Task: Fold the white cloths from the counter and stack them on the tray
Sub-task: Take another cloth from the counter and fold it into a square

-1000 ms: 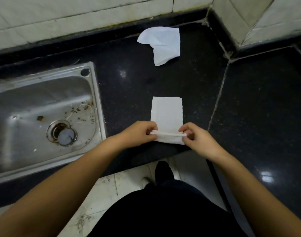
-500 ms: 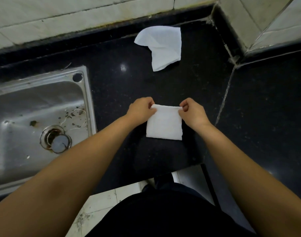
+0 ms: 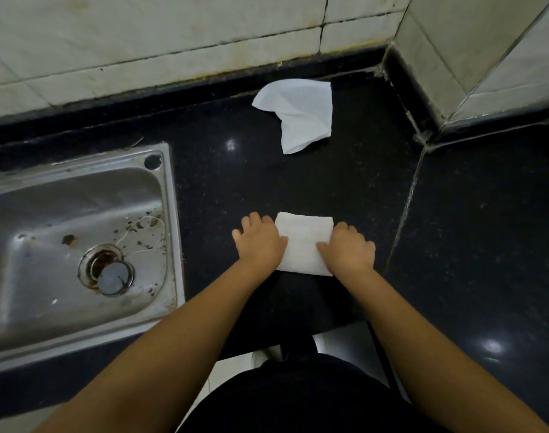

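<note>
The folded cloth (image 3: 302, 243) lies near the counter's (image 3: 469, 229) front edge, the left hand (image 3: 260, 242) and right hand (image 3: 348, 250) pressing flat on its sides. Smooth outward so the crease sets squarely. A crumpled cloth (image 3: 301, 114) waits far back. The tray is out of view; fingertips look spread, probably.

- counter (image 3: 485, 214): dark polished stone, glossy, fine speckle, light glints
- sink (image 3: 170, 214): brushed steel, dull sheen, stained and spotted near drain (image 3: 110, 273)
- wall (image 3: 142, 42): pale glazed tiles, grubby, dark grout
- folded cloth (image 3: 304, 242): white, matt, soft woven look
- loose cloth (image 3: 301, 114): same white matt fabric, creased
- floor (image 3: 232, 373): pale tile, slight sheen
</note>
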`<state>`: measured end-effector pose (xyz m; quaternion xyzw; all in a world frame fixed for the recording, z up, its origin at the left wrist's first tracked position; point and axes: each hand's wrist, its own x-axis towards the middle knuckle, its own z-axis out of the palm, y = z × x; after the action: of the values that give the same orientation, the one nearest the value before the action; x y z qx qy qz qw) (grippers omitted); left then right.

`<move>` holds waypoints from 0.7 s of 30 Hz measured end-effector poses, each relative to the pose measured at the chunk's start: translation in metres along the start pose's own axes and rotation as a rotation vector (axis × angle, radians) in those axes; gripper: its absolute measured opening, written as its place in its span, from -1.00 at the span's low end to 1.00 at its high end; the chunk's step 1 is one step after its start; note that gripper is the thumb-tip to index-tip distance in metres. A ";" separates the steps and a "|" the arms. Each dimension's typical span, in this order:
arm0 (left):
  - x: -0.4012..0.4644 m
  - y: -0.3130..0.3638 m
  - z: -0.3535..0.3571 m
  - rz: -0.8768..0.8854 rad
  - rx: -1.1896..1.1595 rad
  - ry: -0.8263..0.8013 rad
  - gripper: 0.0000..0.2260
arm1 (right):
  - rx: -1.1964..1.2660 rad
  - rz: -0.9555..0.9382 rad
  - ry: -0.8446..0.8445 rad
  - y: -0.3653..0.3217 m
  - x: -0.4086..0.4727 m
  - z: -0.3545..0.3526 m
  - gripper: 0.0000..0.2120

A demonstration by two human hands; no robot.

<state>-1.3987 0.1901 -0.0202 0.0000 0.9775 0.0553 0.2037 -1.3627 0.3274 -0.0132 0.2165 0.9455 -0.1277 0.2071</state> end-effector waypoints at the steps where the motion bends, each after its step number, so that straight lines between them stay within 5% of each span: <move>1: 0.000 0.004 -0.001 -0.005 -0.018 -0.017 -0.62 | 0.003 0.004 -0.014 -0.003 0.000 -0.001 -0.60; 6: -0.002 0.004 -0.008 0.014 -0.228 -0.033 -0.78 | 0.130 -0.010 -0.025 -0.007 -0.003 -0.006 -0.74; 9: -0.006 -0.005 -0.015 0.021 -0.666 -0.102 -0.90 | 0.560 0.013 -0.054 0.001 -0.004 -0.014 -0.82; 13: -0.014 -0.013 -0.031 -0.024 -1.062 -0.134 -0.72 | 1.041 0.108 -0.168 0.008 -0.011 -0.034 -0.69; 21: -0.070 -0.018 -0.041 0.186 -1.155 -0.313 -0.83 | 1.521 0.297 -0.109 0.031 -0.094 -0.013 -0.88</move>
<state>-1.3508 0.1658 0.0433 -0.0169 0.7436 0.5940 0.3064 -1.2752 0.3255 0.0360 0.4170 0.5475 -0.7228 0.0630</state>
